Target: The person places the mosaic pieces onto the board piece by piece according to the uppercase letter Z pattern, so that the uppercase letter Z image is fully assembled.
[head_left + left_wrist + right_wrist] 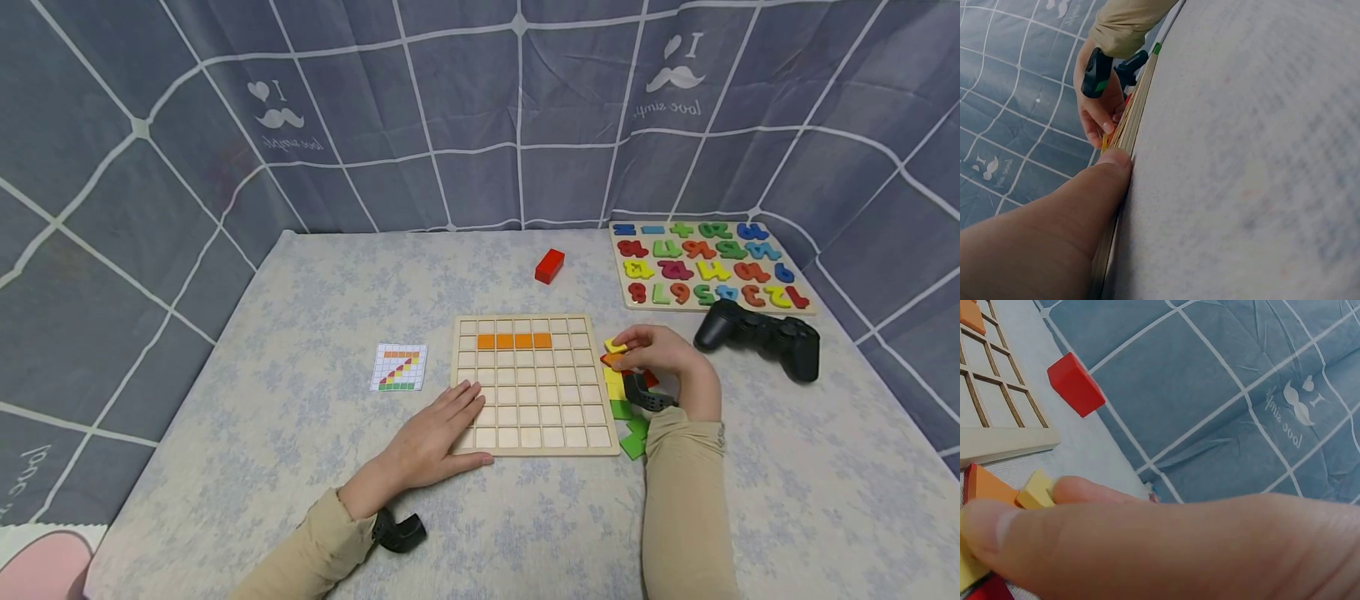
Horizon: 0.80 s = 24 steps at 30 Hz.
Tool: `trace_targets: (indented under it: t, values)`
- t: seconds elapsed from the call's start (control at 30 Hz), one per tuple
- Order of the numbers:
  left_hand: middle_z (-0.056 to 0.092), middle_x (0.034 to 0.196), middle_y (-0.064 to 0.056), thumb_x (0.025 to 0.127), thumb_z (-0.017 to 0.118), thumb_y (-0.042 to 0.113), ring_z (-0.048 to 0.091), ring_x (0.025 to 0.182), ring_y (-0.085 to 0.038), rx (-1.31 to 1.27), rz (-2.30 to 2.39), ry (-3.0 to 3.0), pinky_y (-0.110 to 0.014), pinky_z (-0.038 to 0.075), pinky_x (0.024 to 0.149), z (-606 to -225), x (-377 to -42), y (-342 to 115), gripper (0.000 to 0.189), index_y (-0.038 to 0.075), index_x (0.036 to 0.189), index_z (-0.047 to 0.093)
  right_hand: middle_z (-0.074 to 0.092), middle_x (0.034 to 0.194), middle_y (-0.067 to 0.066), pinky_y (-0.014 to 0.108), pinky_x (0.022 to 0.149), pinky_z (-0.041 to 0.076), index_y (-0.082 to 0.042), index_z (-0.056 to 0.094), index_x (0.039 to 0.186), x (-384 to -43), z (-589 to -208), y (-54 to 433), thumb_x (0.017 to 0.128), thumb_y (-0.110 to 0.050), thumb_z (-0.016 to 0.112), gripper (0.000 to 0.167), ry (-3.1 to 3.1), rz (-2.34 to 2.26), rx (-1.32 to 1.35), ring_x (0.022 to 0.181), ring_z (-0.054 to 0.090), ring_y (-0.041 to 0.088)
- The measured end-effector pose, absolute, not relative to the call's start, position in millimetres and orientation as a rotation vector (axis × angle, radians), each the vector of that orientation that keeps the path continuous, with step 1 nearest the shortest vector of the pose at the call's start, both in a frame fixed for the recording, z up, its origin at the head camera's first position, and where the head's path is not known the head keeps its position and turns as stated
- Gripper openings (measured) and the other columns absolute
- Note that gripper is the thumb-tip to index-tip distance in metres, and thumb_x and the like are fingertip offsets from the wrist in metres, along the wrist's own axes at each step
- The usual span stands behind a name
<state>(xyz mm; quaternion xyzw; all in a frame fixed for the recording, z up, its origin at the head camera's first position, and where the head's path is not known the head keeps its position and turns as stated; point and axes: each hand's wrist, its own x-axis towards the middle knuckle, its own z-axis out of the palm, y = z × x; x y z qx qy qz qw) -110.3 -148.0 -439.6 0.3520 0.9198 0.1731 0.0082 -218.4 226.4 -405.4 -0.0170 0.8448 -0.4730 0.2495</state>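
Observation:
A square wooden grid board [522, 456] lies on the table with several orange tiles [505, 342] in a row near its far side. My left hand [431, 433] rests over its near left corner, fingers straight on the board and thumb along the near edge. My right hand [663, 352] reaches into a pile of tiles beside the board's right edge. Its thumb overlaps an orange tile [994, 489], and the index finger is right at a yellow tile [1036, 490]. I cannot tell whether it pinches either one. Green tiles [633, 446] lie nearer, partly beside the right sleeve.
A small pattern card [399, 367] with a coloured Z shape lies left of the board. Beyond the board sits a red block [550, 266]. At the far right are a number puzzle board [705, 309] and a black game controller [757, 336]. A grey curtain [480, 100] borders the table.

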Motion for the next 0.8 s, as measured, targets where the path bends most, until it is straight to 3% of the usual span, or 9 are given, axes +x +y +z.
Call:
trace_targets:
  t: [0.17, 0.47, 0.6, 0.8]
  values:
    - [0.027, 0.152, -0.011, 0.089, 0.051, 0.058, 0.019, 0.141, -0.021, 1.102, 0.542, 2.875, -0.029, 0.015, 0.116, -439.4, -110.5, -148.0, 0.080, 0.001, 0.144, 0.036, 0.052, 0.100, 0.010, 0.025, 0.068, 0.049, 0.005, 0.050, 0.122, -218.3, -403.4, 223.4, 0.082, -0.016, 0.073, 0.051, 2.311, -1.275, -0.053, 0.079, 0.050, 0.019]
    - [0.027, 0.152, -0.011, 0.090, 0.051, 0.058, 0.019, 0.141, -0.021, 1.106, 0.556, 2.873, -0.029, 0.015, 0.116, -439.6, -111.0, -148.2, 0.080, 0.001, 0.144, 0.036, 0.050, 0.096, 0.013, 0.026, 0.063, 0.049, 0.006, 0.040, 0.127, -219.9, -403.7, 222.4, 0.086, -0.014, 0.069, 0.054, 2.344, -1.288, -0.006, 0.073, 0.052, 0.019]
    - [0.027, 0.152, -0.011, 0.090, 0.051, 0.058, 0.019, 0.141, -0.022, 1.105, 0.551, 2.869, -0.030, 0.015, 0.116, -439.2, -110.6, -148.1, 0.080, 0.001, 0.144, 0.035, 0.049, 0.103, 0.016, 0.026, 0.066, 0.049, 0.004, 0.040, 0.123, -219.4, -400.5, 221.0, 0.086, -0.017, 0.068, 0.050, 2.413, -1.257, 0.064, 0.081, 0.051, 0.023]
    - [0.027, 0.152, -0.011, 0.089, 0.051, 0.058, 0.018, 0.141, -0.021, 1.094, 0.554, 2.866, -0.029, 0.014, 0.116, -438.8, -110.2, -148.3, 0.080, 0.001, 0.144, 0.035, 0.053, 0.100, 0.016, 0.029, 0.070, 0.046, 0.004, 0.051, 0.111, -220.9, -392.8, 208.9, 0.088, -0.018, 0.066, 0.036, 2.567, -1.289, -0.003, 0.088, 0.050, 0.027]
